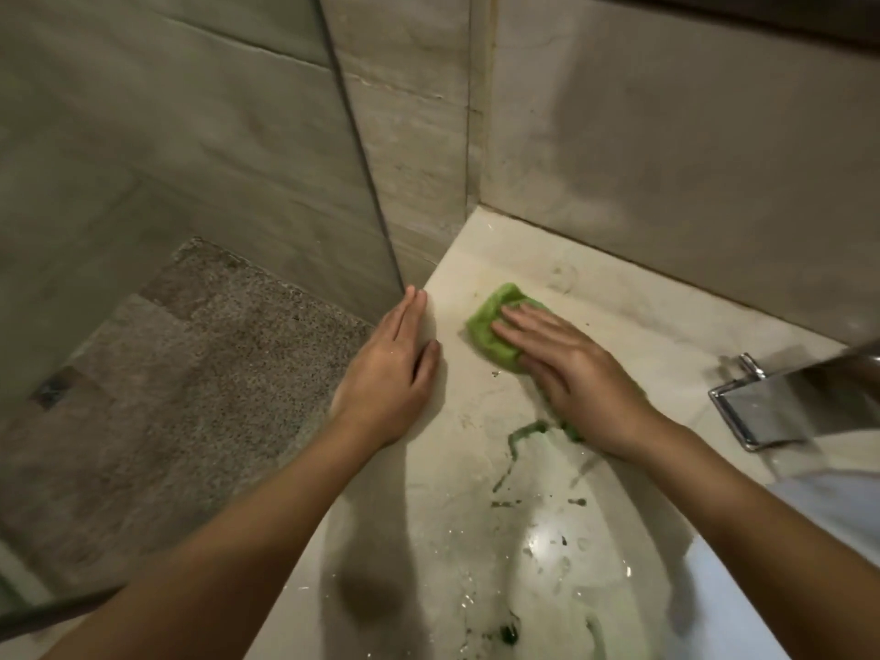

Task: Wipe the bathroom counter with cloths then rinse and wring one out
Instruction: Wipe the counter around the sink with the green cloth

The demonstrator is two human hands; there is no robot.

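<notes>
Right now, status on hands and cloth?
Right hand flat, pressing crumpled green cloth onto pale stone counter. Left hand flat on counter edge. Chrome fixture right, untouched.

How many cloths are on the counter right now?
1. The green cloth lies on the counter near the back corner, pressed flat under the right hand. The left hand holds none; another cloth may be out of view.

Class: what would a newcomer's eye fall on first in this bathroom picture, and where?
The bright green cloth stands out, pressed flat under the right hand near the back corner of the counter. The left hand rests open on the left edge, and a shiny chrome holder sits at the right.
</notes>
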